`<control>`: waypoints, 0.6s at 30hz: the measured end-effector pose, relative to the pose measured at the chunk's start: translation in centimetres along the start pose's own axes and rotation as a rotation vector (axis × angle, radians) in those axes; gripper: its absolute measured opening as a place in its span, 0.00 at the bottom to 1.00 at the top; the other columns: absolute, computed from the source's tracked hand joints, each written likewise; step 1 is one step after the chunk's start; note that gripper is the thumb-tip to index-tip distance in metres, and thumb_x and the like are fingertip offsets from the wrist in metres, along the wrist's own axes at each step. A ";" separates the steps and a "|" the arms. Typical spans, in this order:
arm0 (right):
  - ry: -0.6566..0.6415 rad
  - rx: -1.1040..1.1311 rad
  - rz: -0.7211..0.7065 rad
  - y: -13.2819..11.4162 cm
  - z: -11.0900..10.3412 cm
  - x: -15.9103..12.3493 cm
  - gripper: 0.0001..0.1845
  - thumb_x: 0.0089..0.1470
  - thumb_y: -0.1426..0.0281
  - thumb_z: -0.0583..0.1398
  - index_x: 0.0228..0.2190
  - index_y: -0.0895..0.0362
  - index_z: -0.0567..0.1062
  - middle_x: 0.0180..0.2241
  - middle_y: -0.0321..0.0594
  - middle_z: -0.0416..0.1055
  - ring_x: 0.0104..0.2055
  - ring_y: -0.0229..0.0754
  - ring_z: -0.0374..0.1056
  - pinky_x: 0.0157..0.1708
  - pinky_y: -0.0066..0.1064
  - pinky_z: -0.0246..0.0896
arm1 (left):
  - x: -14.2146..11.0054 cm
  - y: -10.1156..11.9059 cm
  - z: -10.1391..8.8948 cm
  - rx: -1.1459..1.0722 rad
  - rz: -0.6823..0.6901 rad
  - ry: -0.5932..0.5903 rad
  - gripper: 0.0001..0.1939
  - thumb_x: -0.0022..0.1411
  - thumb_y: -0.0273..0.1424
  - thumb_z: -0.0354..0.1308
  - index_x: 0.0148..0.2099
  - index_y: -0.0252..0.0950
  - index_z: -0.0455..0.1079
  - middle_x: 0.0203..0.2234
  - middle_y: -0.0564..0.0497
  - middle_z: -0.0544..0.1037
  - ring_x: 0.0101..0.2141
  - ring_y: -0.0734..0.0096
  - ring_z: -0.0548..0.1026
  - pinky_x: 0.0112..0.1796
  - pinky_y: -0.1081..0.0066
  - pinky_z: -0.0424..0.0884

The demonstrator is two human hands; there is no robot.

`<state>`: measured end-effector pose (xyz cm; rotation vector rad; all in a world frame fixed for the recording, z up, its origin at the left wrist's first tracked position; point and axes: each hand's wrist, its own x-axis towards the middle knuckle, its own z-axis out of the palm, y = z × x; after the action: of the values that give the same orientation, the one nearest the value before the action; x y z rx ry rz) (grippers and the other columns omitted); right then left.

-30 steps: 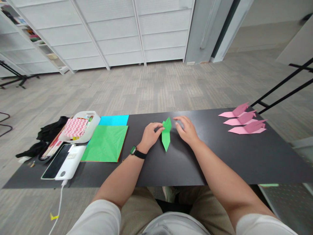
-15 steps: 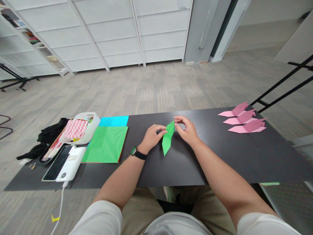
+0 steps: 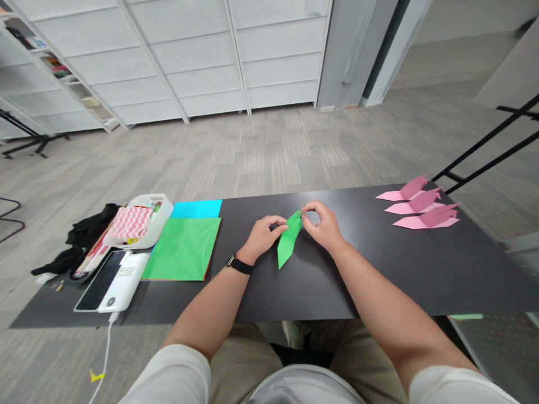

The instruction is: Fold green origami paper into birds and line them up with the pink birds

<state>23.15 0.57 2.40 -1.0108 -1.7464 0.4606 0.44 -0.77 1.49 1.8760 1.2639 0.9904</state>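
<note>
Between my hands, over the middle of the dark table (image 3: 320,286), is a folded green origami bird (image 3: 288,242), one pointed end toward me. My left hand (image 3: 265,233) pinches its left side between thumb and fingers. At its upper right tip, my right hand (image 3: 322,223) is closed in a pinch on the paper; the fingers partly hide that tip. Three pink origami birds (image 3: 425,217) stand in a row at the table's far right.
Left of my hands lies a stack of green paper sheets (image 3: 185,247), with blue paper (image 3: 197,209) behind. Further left are a white basket (image 3: 164,219), a phone (image 3: 101,280), a white power bank (image 3: 122,286) with a cable, and black cloth (image 3: 90,227).
My right fingers have closed from loosely apart to a pinch on the bird's upper tip. The green bird has tilted slightly, its lower point shifting left. My left hand keeps its hold.
</note>
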 end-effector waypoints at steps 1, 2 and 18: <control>-0.003 -0.008 -0.007 -0.1 -0.1 0.0 0.05 0.59 0.69 0.60 0.39 0.49 0.73 0.38 0.40 0.79 0.43 0.49 0.76 0.49 0.45 0.73 | 0.0 0.0 0.0 -0.008 -0.002 -0.002 0.04 0.66 0.31 0.67 0.42 0.41 0.82 0.38 0.51 0.86 0.41 0.63 0.83 0.52 0.60 0.78; -0.006 -0.012 -0.013 -0.2 -0.2 0.0 0.05 0.59 0.69 0.60 0.38 0.49 0.73 0.38 0.39 0.78 0.43 0.49 0.76 0.49 0.45 0.73 | 0.0 0.0 0.0 -0.017 -0.005 -0.003 0.03 0.66 0.31 0.67 0.42 0.40 0.81 0.38 0.51 0.86 0.41 0.64 0.83 0.52 0.60 0.78; -0.028 -0.015 -0.067 -0.6 -0.7 0.4 0.04 0.62 0.69 0.61 0.35 0.48 0.77 0.40 0.41 0.77 0.46 0.50 0.75 0.51 0.47 0.72 | -0.1 0.3 -0.1 -0.003 0.057 0.063 0.03 0.68 0.31 0.65 0.42 0.39 0.79 0.40 0.50 0.85 0.43 0.64 0.82 0.52 0.62 0.77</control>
<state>23.48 0.45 3.40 -0.9571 -1.8053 0.4210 0.52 -0.97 1.78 1.9012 1.2505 1.0888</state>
